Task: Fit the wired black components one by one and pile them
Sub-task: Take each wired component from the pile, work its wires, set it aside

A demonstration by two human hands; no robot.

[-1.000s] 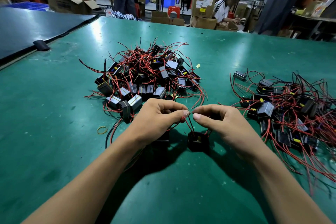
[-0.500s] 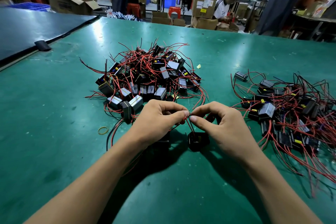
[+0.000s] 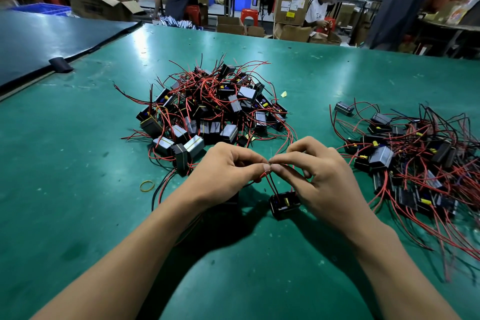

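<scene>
Component, a small black box with a yellow tab, sits on the green bench just below the fingers, nearer the right hand. Its thin wires rise steeply to where the right hand and left hand pinch them, tip to tip. Beyond lies the centre pile, with the right pile off to the side.

The green-topped bench carries a heap of wired black components at its middle and a looser heap to the right. A lone component sits at the near side, with a yellow rubber band lying to its left.
</scene>
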